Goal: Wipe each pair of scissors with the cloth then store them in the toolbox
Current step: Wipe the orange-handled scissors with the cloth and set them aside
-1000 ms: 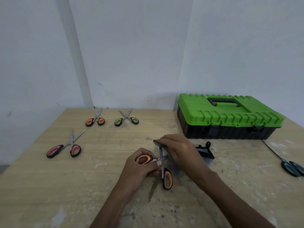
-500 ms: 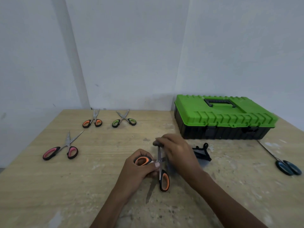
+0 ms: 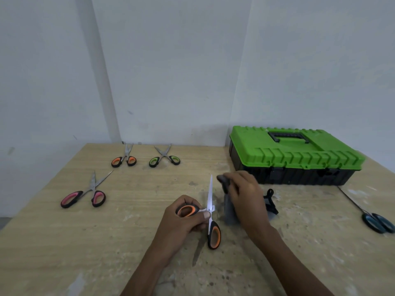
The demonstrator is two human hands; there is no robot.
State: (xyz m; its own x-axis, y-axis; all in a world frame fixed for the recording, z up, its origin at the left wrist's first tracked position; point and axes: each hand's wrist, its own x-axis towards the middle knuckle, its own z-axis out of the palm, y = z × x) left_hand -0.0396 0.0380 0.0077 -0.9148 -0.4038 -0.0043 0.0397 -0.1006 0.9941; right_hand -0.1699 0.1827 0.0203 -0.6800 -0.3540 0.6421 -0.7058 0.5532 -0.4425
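hands [image 3: 213,210] near shut toolbox [image 3: 295,154]

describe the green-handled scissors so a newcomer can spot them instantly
Start at the green-lidded black plastic toolbox at the back right of the pale wooden table, then look left along the table's back edge by the wall. Two pairs lie there; the green-handled scissors are the one nearer the toolbox. Their neighbour, the orange-handled scissors by the wall, match in size, but only this pair has green handle loops and widely splayed blades.

Toolbox [image 3: 295,159] right, behind; scissors [image 3: 85,192] left.
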